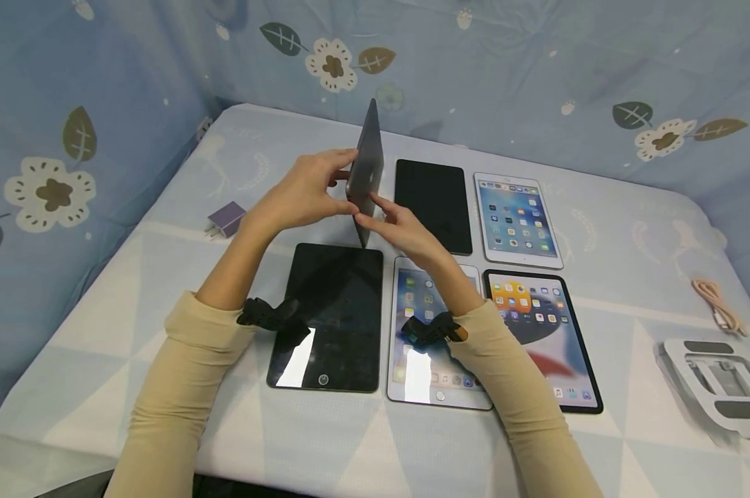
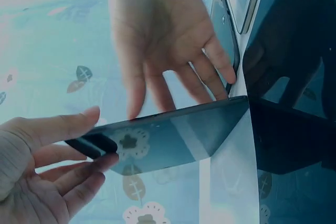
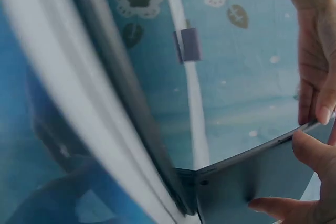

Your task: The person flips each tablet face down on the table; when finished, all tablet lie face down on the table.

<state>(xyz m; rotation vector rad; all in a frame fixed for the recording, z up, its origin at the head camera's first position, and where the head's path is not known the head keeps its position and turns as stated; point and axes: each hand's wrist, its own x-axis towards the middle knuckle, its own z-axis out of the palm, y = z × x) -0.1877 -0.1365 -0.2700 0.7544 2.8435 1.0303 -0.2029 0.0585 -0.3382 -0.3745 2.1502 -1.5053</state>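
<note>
A thin grey tablet stands on edge above the table, its back turned to the right and its dark glossy screen to the left. The left hand pinches it, thumb over the near edge and fingertips against the screen. From the other side the right hand touches it: its thumb meets the near edge, and its other fingers reach out fairly straight along the back. A black-screened tablet lies just below the held one, and a lit white tablet lies under the right forearm.
Farther right lie another dark tablet, a lit white tablet and a lit black-framed tablet. A purple charger plug is at the left. A coiled cable and a white folding stand sit far right.
</note>
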